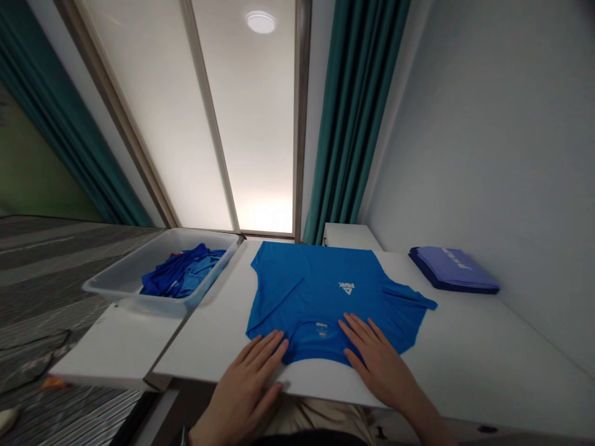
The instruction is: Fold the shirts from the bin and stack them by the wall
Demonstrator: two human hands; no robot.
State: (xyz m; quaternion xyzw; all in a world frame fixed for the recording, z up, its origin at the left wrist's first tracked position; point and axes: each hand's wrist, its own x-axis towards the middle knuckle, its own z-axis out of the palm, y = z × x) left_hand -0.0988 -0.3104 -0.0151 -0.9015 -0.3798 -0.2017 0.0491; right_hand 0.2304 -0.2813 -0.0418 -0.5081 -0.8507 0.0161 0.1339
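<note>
A blue T-shirt (320,272) with a white chest logo lies spread on the white table (214,341), its neckline towards me. Its left side, as I see it, is folded inward, while the right sleeve sticks out with some creases. My left hand (251,378) rests at the near left corner of the shirt, fingers stretched out and touching the cloth. On the right of the collar, my right hand (372,356) lies flat on the fabric with its fingers extended. Neither hand grips anything.
A clear plastic bin (116,285) holding crumpled blue clothes (181,269) stands at the left on a lower white surface (125,344). Folded purple and navy garments (453,269) sit at the right near the wall. Behind the table is a white cabinet (352,235).
</note>
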